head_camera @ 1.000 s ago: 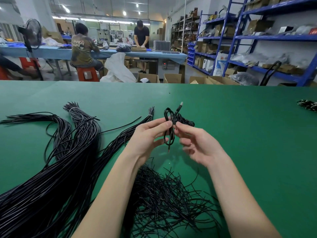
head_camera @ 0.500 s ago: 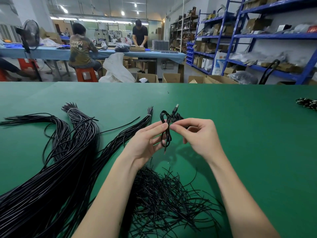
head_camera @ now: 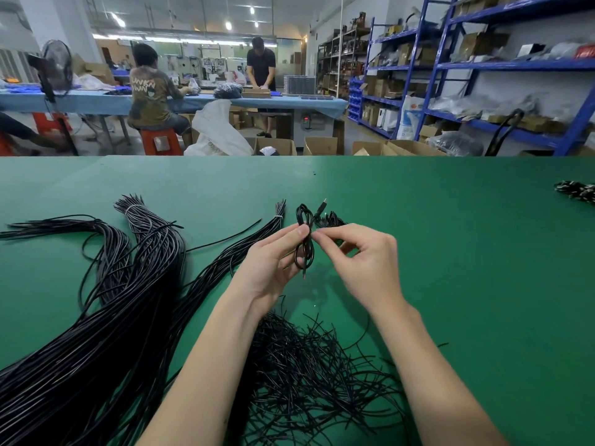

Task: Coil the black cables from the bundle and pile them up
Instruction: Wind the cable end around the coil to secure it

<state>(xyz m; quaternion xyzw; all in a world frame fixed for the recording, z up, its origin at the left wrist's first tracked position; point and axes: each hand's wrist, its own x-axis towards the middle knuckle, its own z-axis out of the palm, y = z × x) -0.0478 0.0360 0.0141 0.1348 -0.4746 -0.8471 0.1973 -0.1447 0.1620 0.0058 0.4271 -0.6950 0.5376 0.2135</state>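
Head view: left hand [head_camera: 270, 268] grips a small coiled black cable [head_camera: 305, 239] at its waist, thumb and fingers curled round it, coil held upright above the green felt tabletop [head_camera: 450, 252]. Right hand [head_camera: 363, 262] pinches the cable's loose end at the coil's middle with thumb and forefinger, other fingers curled – looks like the tail is being wrapped or tucked. Plug tip sticks up at the far side.

Progress, as a judgement – early. A small pile of finished black coils [head_camera: 331, 220] lies just behind the hands. At left, the big tied bundle of long straight black cables [head_camera: 96, 333] is mostly untouched. Near, between the forearms, a loose tangle of thin black wire ties [head_camera: 309, 375]. Far right edge: a black-and-white braided bunch [head_camera: 576, 191], unclear what.
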